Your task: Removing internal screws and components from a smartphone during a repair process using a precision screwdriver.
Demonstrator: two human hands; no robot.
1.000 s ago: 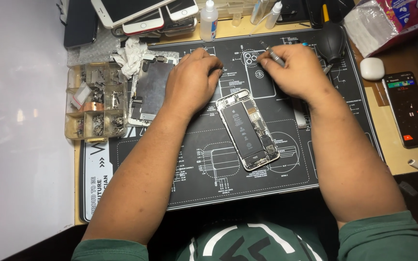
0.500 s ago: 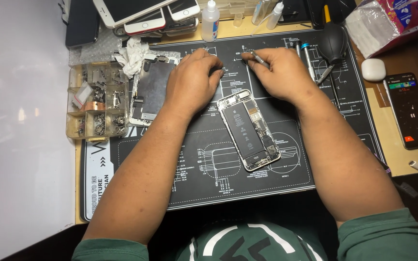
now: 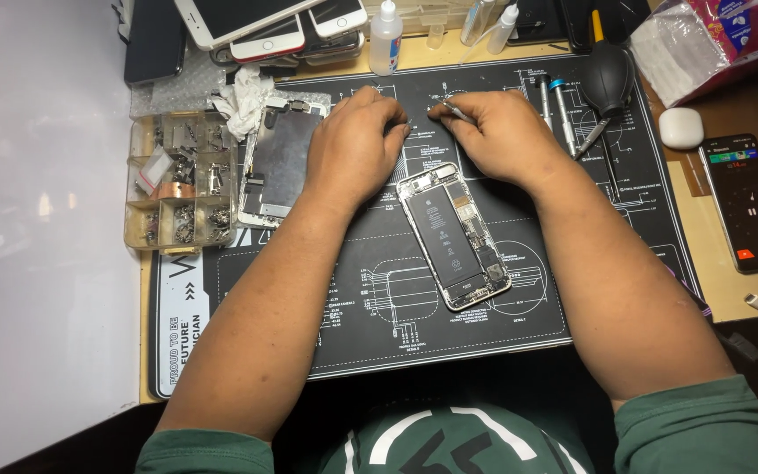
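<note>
Both hands are working just past the far end of the opened phone [image 3: 454, 235], which is lying on the dark mat [image 3: 625, 263] with its insides facing up. The right hand [image 3: 502, 136] is pinching thin tweezers [image 3: 451, 109], fingers closed round them, with the tips pointing left toward the left hand [image 3: 357, 145]. The left hand's fingers are curling shut, knuckles up; whether they are pinching some small part is impossible to tell (the fingertips are hiding it). The tweezer tips are sitting in the narrow gap between the two hands, nearly touching the left fingertips. The phone is lying below both sets of fingers, toward the person, its long axis running from just under the fingers down and slightly rightward. Its top edge is sitting about equally near to each hand.
</note>
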